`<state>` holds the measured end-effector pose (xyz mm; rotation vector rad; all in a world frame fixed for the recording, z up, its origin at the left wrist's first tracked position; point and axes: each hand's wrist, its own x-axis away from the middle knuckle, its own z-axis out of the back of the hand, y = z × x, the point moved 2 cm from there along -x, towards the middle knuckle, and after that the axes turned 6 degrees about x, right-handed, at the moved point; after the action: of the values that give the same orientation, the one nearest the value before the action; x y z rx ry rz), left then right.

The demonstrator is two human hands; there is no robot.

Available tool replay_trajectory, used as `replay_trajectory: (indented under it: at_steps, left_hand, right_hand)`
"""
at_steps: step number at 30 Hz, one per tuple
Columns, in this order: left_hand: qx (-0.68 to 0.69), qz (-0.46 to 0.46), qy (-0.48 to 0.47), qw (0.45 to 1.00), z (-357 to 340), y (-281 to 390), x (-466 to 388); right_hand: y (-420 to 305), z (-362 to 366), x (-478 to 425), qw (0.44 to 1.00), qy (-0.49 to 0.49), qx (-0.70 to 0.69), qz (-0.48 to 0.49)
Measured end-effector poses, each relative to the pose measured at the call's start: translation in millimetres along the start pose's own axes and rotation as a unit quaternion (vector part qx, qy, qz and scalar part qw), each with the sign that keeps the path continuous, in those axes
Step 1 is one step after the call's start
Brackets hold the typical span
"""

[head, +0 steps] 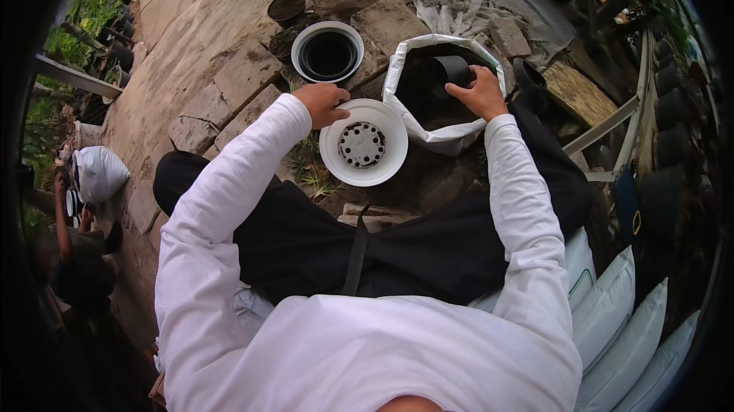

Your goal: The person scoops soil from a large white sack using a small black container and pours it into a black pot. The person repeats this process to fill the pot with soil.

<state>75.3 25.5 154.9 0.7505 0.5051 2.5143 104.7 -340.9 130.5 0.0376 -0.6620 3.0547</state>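
Note:
My right hand (pixel 479 92) grips the rim of a small black plastic pot (pixel 452 70) inside an open white sack (pixel 394 86). Dark soil (pixel 417 94) lies in the sack around the pot, which is tilted on its side. My left hand (pixel 325 105) is at the upper left rim of a white plastic pot (pixel 363 176), its thumb and fingers apart. Whether the thumb touches that rim is hard to tell. Drainage holes ring the bare floor of the white pot, with some dirt around them. Behind it stand stacked pots (pixel 327 52), black inside a white rim.
Small potted plants (pixel 285 8) stand on the stone paving (pixel 246 74) ahead. Plastic sheeting (pixel 453 2) and a brick block (pixel 578 92) lie beyond the sack. Full white bags (pixel 608 291) lean at my right. Another person (pixel 80 257) sits at far left beside a white sack (pixel 102 174).

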Motion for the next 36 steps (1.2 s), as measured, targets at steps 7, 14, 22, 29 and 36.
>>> replay_trajectory:
  at_steps: [7,14,22,29,36]
  left_hand:
    - [0.052,0.016,-0.035,0.998,2,-1,8]
    - [-0.002,-0.033,-0.009,0.999,6,13,-2]
    - [-0.012,0.001,-0.036,0.999,7,4,-13]
    - [-0.008,-0.027,-0.040,0.999,4,10,-21]
    - [-0.017,-0.023,-0.036,0.999,15,20,-19]
  right_hand:
    - [0,43,17,0.964,0.220,0.128,0.077]
    - [9,-6,22,0.970,0.107,0.205,0.078]
    - [3,31,14,0.971,0.097,0.211,0.055]
    - [1,5,28,0.963,-0.027,0.265,0.045]
    - [16,-10,19,0.991,-0.086,0.067,-0.073]
